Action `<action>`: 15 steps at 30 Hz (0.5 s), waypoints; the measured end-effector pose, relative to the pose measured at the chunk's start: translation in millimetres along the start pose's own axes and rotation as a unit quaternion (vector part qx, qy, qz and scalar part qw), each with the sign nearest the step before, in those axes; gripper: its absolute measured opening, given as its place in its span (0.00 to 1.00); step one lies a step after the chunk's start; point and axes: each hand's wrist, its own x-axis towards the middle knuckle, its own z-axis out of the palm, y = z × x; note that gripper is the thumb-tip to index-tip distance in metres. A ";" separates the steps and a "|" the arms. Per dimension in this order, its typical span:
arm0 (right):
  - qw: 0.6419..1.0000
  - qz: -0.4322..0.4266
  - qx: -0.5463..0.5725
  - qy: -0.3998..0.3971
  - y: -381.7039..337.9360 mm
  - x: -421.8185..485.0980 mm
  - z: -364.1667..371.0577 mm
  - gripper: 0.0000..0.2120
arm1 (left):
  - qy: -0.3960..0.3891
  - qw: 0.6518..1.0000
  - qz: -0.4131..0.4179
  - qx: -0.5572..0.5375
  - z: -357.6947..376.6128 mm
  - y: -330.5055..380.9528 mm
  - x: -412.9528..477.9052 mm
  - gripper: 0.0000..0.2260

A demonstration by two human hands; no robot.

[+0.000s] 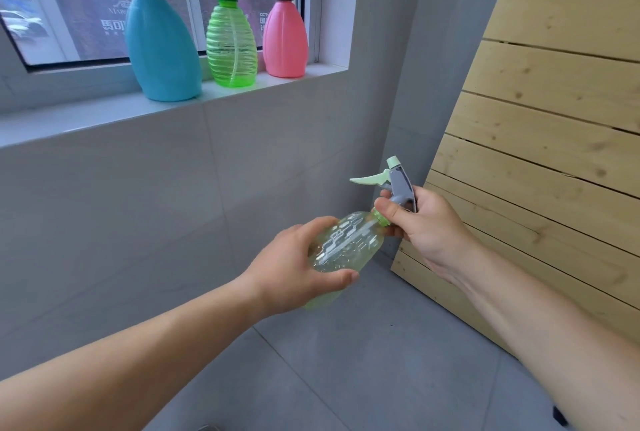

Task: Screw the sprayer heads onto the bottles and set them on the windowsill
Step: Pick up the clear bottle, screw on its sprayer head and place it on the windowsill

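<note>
A clear pale-green bottle (pixel 349 243) is tilted in the air below the windowsill, neck up to the right. My left hand (pixel 298 268) wraps its body. My right hand (pixel 422 222) grips the grey sprayer head (pixel 401 188), with its mint trigger and green collar, at the bottle's neck. On the white windowsill (pixel 86 119) stand three bottles with sprayer heads on: a blue bottle (pixel 161 46), a ribbed green bottle (pixel 231 42) and a pink bottle (pixel 285 39).
A slatted wooden panel (pixel 554 119) leans against the wall close to my right hand. Grey wall tiles run under the sill, and grey floor tiles (pixel 363 361) lie below. The window glass (pixel 69 15) is behind the bottles.
</note>
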 end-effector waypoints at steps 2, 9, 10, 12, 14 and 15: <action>1.000 0.003 0.002 0.027 1.2 -0.2 2.8 0.15 | 0.003 1.000 -0.016 -0.008 0.3 0.1 1.6 0.34; 0.992 0.042 0.113 -0.026 -8.0 -3.1 1.8 0.12 | -0.027 0.993 -0.053 -0.102 0.4 2.4 3.5 0.23; 0.993 0.039 0.106 -0.024 -8.0 -3.3 3.2 0.12 | -0.022 0.994 -0.052 -0.095 0.4 2.3 2.8 0.23; 0.996 0.030 0.085 -0.004 -7.4 -3.8 6.9 0.12 | -0.004 0.997 -0.046 -0.060 1.1 5.0 0.2 0.23; 0.996 0.028 0.078 0.014 -6.7 -3.6 9.4 0.11 | 0.018 0.999 -0.036 -0.021 2.1 8.2 -1.1 0.24; 0.996 0.030 0.078 0.015 -7.4 -3.7 9.3 0.10 | 0.019 0.999 -0.035 -0.020 2.6 8.6 -1.0 0.24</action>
